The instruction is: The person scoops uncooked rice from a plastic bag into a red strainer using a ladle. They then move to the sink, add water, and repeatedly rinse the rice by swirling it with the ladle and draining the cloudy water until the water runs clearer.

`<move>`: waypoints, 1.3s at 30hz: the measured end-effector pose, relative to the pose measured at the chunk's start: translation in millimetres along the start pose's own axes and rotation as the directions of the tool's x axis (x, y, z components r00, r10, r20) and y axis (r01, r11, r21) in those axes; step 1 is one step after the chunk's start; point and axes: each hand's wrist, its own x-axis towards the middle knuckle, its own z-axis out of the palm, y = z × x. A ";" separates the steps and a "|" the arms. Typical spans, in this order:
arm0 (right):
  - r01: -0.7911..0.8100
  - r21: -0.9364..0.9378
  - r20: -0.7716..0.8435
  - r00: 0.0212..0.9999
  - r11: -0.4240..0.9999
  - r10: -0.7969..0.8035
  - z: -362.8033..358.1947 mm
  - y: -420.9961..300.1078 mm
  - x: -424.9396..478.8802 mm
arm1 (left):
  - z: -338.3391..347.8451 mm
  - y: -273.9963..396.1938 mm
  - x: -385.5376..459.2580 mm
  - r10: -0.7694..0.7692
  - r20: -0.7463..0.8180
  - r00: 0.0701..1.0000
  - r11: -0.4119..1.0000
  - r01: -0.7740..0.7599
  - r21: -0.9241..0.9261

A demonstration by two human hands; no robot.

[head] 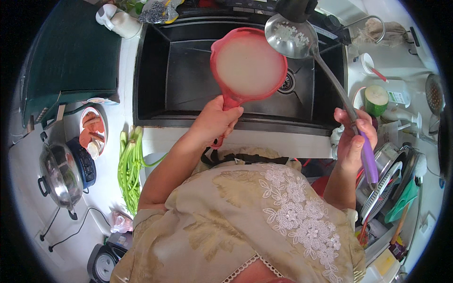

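My left hand (220, 121) grips the handle of a red plastic water ladle (213, 63), held over a black sink (191, 102). Cloudy whitish liquid (249, 65) nearly fills its bowl. In my right hand (354, 138) is the purple handle of a metal ladle (334, 76), its shaft slanting up and left. White grains (292, 34), which look like rice, lie in the metal bowl. That bowl is beside the red ladle's right rim, below a dark faucet head (296, 10); whether the two bowls touch I cannot tell. Part of the sink drain (287, 82) shows behind the red ladle.
Left of the sink are green leafy stalks (130, 166), a plate with sausage-like pieces (93, 129) and a steel pot (60, 177). On the right stand a cut green gourd (376, 100), a white cup (362, 63) and a crowded dish rack (382, 187). A white bottle (124, 23) stands at the sink's back-left corner.
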 end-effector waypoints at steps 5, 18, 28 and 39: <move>-0.040 0.140 -0.104 0.993 0.989 0.055 -12.4 6.3 -5.1 | 6.5 5.7 1.4 0.017 -0.003 1.000 0.999 -0.017 0.031; -0.045 0.153 -0.108 0.992 0.987 0.063 -23.0 20.8 -2.8 | 14.4 9.3 12.2 0.024 -0.060 0.998 0.994 -0.017 0.105; -0.060 0.136 -0.182 0.980 0.989 0.084 -28.5 24.0 0.7 | 18.2 14.6 11.2 0.014 -0.073 0.997 0.989 -0.002 0.150; -0.121 0.199 -0.378 0.906 0.972 0.190 -42.4 28.1 -5.4 | 21.8 19.7 1.5 0.005 -0.074 0.997 0.993 0.004 0.122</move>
